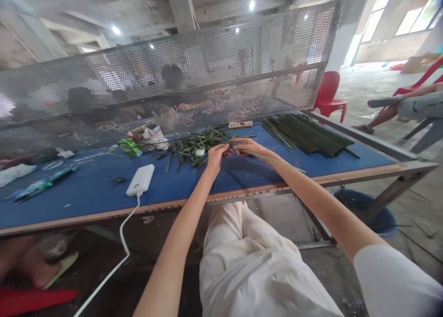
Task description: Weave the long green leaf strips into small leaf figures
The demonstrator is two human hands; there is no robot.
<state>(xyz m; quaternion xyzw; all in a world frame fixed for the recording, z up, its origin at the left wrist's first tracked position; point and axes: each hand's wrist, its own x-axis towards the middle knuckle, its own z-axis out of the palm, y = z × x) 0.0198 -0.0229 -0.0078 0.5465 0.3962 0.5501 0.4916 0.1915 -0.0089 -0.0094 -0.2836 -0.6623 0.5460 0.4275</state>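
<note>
My right hand (248,148) pinches a long, narrow green leaf strip (273,160), which trails down to the right over the blue table top (86,201). My left hand (217,156) meets it with fingers closed at the strip's near end, and the fingertips are partly hidden. Just left of my hands lies a loose heap of cut green leaves (197,148) with a small white object (200,152) in it. To the right lies a neat bundle of long dark green leaf strips (308,133). A white power bank (141,179) rests nearer me on the left.
A white cable (122,236) runs from the power bank over the table's front edge. A perforated metal screen (194,68) stands along the far side, with seated people (173,95) behind it. Scattered packets and scraps lie left. A red chair (327,95) and blue basin (367,211) stand nearby.
</note>
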